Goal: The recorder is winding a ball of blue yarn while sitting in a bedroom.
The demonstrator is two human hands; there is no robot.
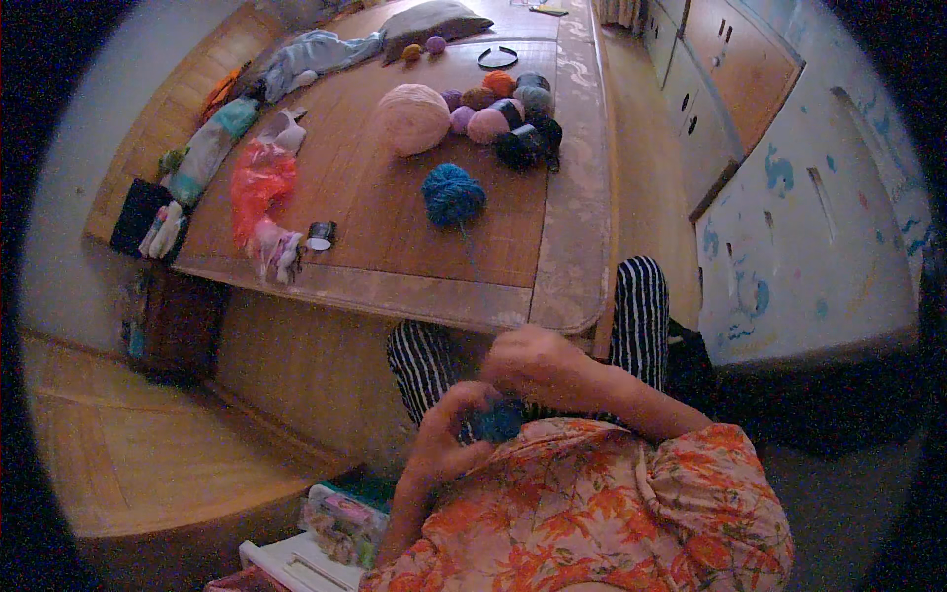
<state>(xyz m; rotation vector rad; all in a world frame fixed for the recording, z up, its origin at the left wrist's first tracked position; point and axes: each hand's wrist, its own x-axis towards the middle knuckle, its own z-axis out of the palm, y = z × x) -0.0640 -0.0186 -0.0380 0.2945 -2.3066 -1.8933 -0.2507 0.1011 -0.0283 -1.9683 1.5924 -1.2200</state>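
Observation:
Close to my body, my left hand [456, 424] curls around a small wound ball of blue yarn [501, 421]. Just above that ball is my right hand [533, 357], its fingers bent closed; what they pinch, if anything, is hidden. A larger ball of blue yarn [453, 194] lies on the table in front of me. From it a thin blue strand trails toward the table's near edge, and I lose sight of it there.
On the brown table mat [345, 197] stand a large pink yarn ball [413, 120] and several smaller coloured balls. A black headband [498, 58] lies behind them. Red plastic bags [264, 183] and a small dark roll [322, 235] are at the left. Cabinets [740, 69] line the right.

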